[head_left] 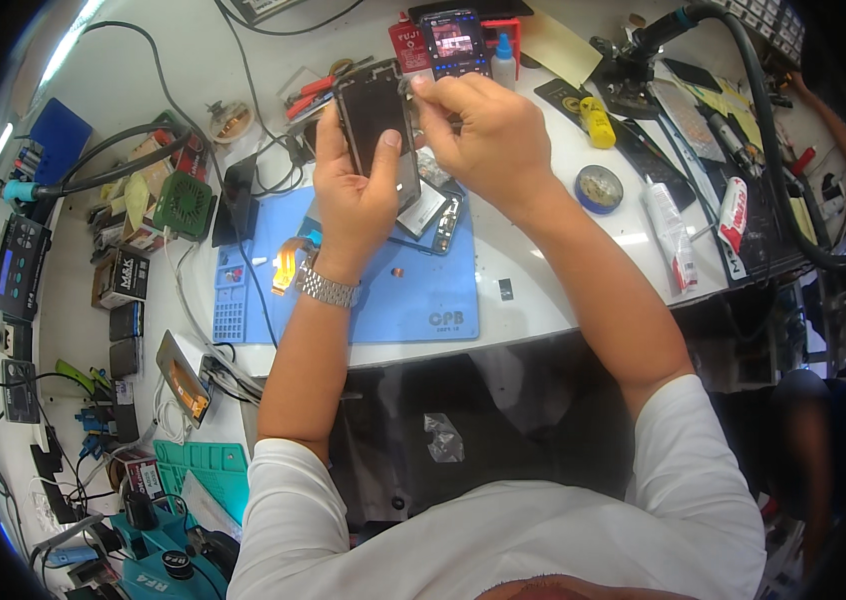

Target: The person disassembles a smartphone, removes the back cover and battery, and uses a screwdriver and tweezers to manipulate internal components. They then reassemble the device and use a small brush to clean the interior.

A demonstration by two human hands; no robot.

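Note:
My left hand (361, 205) is wrapped round a dark phone screen assembly (371, 105), its thumb lying on the face. At the upper right edge of that assembly, my right hand (493, 135) has its thumb and index finger pinched together. What those fingertips hold is too small to make out. Below the hands a blue repair mat (413, 318) lies on the white bench. An opened phone body (446, 225) rests on it, partly hidden by my left hand. An orange flex cable (286, 268) lies beside my left wrist, and a small copper-coloured piece (398, 272) is on the mat.
A lit phone (455, 45) leans in a red stand at the back, beside a blue-capped bottle (504, 65). Rightward are a round tin (599, 188), a yellow bottle (597, 122) and a white tube (671, 235). Cables and a green fan box (184, 206) crowd the left.

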